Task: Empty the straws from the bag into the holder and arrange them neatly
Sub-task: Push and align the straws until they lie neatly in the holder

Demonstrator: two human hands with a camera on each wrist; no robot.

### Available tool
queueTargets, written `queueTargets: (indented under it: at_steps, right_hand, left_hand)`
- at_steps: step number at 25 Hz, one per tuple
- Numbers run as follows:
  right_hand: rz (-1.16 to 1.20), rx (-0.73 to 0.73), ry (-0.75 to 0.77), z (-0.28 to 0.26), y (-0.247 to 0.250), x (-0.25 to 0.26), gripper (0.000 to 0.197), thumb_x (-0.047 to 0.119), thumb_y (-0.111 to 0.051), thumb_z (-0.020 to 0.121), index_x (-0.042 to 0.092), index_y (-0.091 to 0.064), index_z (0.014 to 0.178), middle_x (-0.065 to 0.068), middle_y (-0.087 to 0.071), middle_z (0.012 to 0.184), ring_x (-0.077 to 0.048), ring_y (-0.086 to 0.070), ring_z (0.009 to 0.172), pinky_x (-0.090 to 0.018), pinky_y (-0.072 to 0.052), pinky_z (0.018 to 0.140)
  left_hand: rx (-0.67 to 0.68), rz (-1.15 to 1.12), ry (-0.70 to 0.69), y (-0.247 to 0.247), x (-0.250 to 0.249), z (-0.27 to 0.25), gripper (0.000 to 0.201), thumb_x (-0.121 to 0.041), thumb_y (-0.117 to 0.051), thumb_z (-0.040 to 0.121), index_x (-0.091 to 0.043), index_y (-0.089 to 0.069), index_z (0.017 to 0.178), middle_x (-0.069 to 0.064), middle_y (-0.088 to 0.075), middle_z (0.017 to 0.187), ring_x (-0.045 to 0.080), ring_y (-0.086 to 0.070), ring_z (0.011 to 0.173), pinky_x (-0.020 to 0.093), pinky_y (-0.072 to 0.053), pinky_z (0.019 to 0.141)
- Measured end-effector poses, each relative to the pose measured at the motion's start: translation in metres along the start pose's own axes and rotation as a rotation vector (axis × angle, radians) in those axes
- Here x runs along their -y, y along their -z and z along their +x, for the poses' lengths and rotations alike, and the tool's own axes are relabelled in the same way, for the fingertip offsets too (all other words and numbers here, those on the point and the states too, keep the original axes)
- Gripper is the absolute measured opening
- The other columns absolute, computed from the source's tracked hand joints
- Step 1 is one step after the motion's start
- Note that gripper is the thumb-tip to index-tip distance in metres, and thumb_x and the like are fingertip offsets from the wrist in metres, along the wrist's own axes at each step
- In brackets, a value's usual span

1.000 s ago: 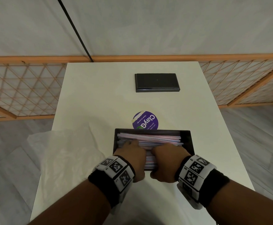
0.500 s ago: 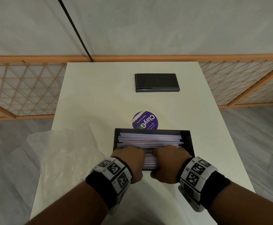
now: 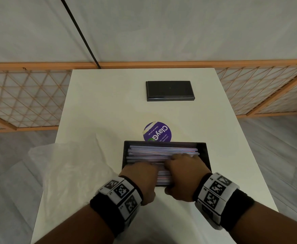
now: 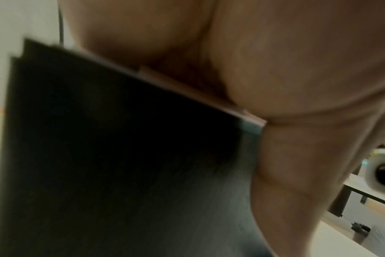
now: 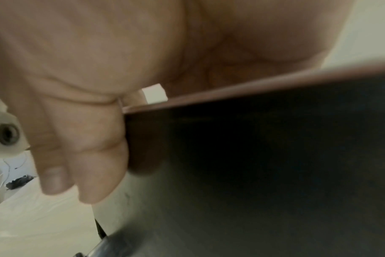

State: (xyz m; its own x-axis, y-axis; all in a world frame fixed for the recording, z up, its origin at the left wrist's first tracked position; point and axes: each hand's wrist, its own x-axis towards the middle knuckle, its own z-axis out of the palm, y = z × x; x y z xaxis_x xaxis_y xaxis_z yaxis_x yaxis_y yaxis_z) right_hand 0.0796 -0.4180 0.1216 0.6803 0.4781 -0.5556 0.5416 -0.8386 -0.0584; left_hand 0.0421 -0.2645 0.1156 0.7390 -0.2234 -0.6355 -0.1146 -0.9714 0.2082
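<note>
White tabletop (image 3: 109, 103) is seen from above, backed by a pale wall and an orange lattice screen (image 3: 20, 99); a black holder (image 3: 205, 155) sits at the near edge, and both hands are laid over its near half. The left hand (image 3: 140, 175) is curled over the near wall, thumb outside against the dark side in the wrist view (image 4: 286, 173); the right hand (image 3: 183, 171) is set just beside it, fingers reaching further in, thumb (image 5: 99, 156) likewise outside; each hand is clamped on that wall, judged as bracing the box while fingertips press the contents flat. Straws (image 3: 161, 150) are lying inside the holder, beyond and under the knuckles; they look pastel, pink and lilac with thin stripes, lengthwise and mostly parallel, 1 or 2 slightly skewed at the far side. Left of the grip, the crumpled clear bag (image 3: 70, 166) is lying slack, seemingly emptied; beyond the grip a purple round sticker (image 3: 157, 132) and a black lid (image 3: 169, 90) are seen.
</note>
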Motion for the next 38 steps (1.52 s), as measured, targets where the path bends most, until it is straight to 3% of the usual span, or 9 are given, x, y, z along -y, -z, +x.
queueTargets:
  at_steps: [4, 10, 15, 21, 26, 29, 32, 38]
  right_hand:
    - [0.062, 0.066, -0.032, -0.001, -0.001, 0.000, 0.039, 0.053, -0.062, 0.072, 0.024, -0.064, 0.099, 0.003, -0.066, 0.098, -0.022, -0.064, 0.092, -0.035, -0.053, 0.085]
    - [0.093, 0.078, -0.050, 0.002, -0.007, 0.001, 0.036, 0.049, -0.061, 0.072, 0.024, -0.063, 0.099, 0.003, -0.070, 0.093, -0.023, -0.068, 0.087, -0.030, -0.055, 0.077]
    - [0.112, 0.092, -0.055, 0.002, -0.006, 0.001, 0.034, 0.049, -0.061, 0.072, 0.025, -0.063, 0.096, 0.005, -0.069, 0.092, -0.021, -0.067, 0.086, -0.029, -0.055, 0.076]
    - [0.108, -0.033, -0.026, -0.015, 0.005, -0.003, 0.043, 0.054, -0.061, 0.073, 0.029, -0.058, 0.107, 0.008, -0.065, 0.109, -0.020, -0.062, 0.104, -0.034, -0.049, 0.091]
    - [0.111, -0.036, -0.043, -0.020, 0.004, -0.006, 0.042, 0.054, -0.060, 0.074, 0.030, -0.059, 0.109, 0.009, -0.061, 0.111, -0.020, -0.060, 0.107, -0.034, -0.045, 0.091]
    - [0.080, -0.046, -0.029, -0.022, 0.001, -0.003, 0.044, 0.056, -0.060, 0.074, 0.029, -0.059, 0.108, 0.006, -0.056, 0.113, -0.024, -0.056, 0.108, -0.038, -0.046, 0.092]
    - [0.082, 0.035, -0.044, -0.018, -0.005, 0.000, 0.045, 0.058, -0.059, 0.073, 0.027, -0.059, 0.105, 0.004, -0.057, 0.111, -0.024, -0.057, 0.107, -0.037, -0.048, 0.091]
    - [0.114, 0.055, -0.059, -0.010, -0.007, -0.001, 0.039, 0.052, -0.058, 0.074, 0.026, -0.062, 0.103, 0.005, -0.061, 0.107, -0.024, -0.061, 0.102, -0.038, -0.052, 0.089]
  left_hand:
    - [-0.012, 0.001, 0.010, 0.003, 0.003, 0.004, 0.056, -0.038, -0.072, 0.084, -0.022, -0.054, 0.135, 0.004, -0.044, 0.138, 0.026, -0.051, 0.127, 0.044, -0.048, 0.106]
    - [0.001, 0.013, 0.000, 0.001, 0.006, 0.003, 0.047, -0.038, -0.070, 0.087, -0.023, -0.056, 0.129, 0.000, -0.063, 0.128, 0.023, -0.062, 0.118, 0.041, -0.052, 0.102]
    - [0.022, 0.012, 0.002, 0.006, 0.002, 0.002, 0.043, -0.034, -0.068, 0.088, -0.022, -0.057, 0.128, 0.000, -0.063, 0.128, 0.024, -0.062, 0.118, 0.042, -0.052, 0.102]
    - [-0.161, -0.016, -0.075, 0.016, 0.002, -0.017, 0.045, -0.037, -0.068, 0.087, -0.023, -0.051, 0.126, -0.004, -0.056, 0.128, 0.020, -0.057, 0.117, 0.036, -0.047, 0.101]
    - [-0.005, -0.042, -0.053, 0.010, 0.005, -0.011, 0.047, -0.038, -0.069, 0.087, -0.027, -0.057, 0.131, -0.003, -0.060, 0.131, 0.021, -0.058, 0.121, 0.041, -0.049, 0.106]
    - [0.001, 0.007, -0.049, 0.001, 0.004, -0.007, 0.049, -0.040, -0.069, 0.088, -0.025, -0.056, 0.132, -0.002, -0.053, 0.135, 0.023, -0.054, 0.124, 0.042, -0.048, 0.106]
    - [-0.014, 0.017, -0.043, 0.000, 0.004, -0.005, 0.048, -0.041, -0.069, 0.088, -0.023, -0.057, 0.131, 0.003, -0.041, 0.136, 0.025, -0.047, 0.127, 0.045, -0.047, 0.107]
    - [-0.023, 0.032, -0.036, -0.002, 0.004, -0.003, 0.048, -0.045, -0.068, 0.088, -0.024, -0.057, 0.129, -0.002, -0.054, 0.132, 0.023, -0.056, 0.122, 0.041, -0.048, 0.104]
